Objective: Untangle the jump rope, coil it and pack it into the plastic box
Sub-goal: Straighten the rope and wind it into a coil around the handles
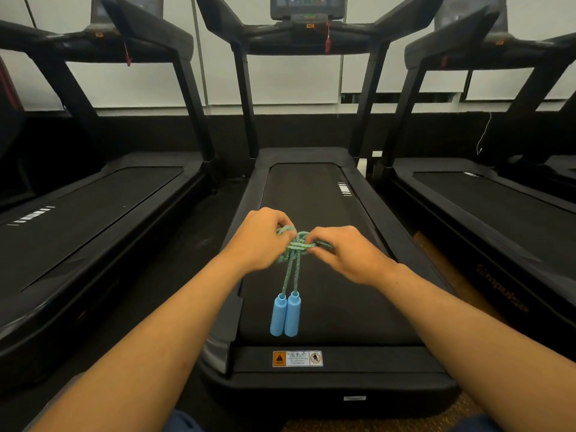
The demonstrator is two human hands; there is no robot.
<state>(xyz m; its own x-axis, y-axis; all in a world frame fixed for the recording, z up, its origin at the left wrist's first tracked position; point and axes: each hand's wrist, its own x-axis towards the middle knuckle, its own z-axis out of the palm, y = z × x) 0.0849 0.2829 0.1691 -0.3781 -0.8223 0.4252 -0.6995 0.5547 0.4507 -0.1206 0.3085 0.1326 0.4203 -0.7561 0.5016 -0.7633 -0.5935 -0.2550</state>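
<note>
Working at a knot, both hands hold the bunched jump rope [300, 243] over the belt of the middle treadmill [327, 310]. The left hand [260, 240] has its fingers curled round a loop of the green-and-blue cord on the far left of the tangle, and the right hand [346, 255] pinches a strand on the tangle's right side between thumb and fingertips. From the knot 2 strands hang down side by side to the 2 blue handles [286, 314], which lie touching each other on the belt, nearer the person than the hands.

The step in hand looks like loosening the knot, so the task is at its start: nothing is coiled yet. To do it well, the left hand should hold the bundle steady and slack while the right picks out 1 outer strand and eases it through; pulling both sides apart would likely tighten the knot. Keeping the handles resting on the belt takes their weight off the cord. The plastic box is not in view.
</note>
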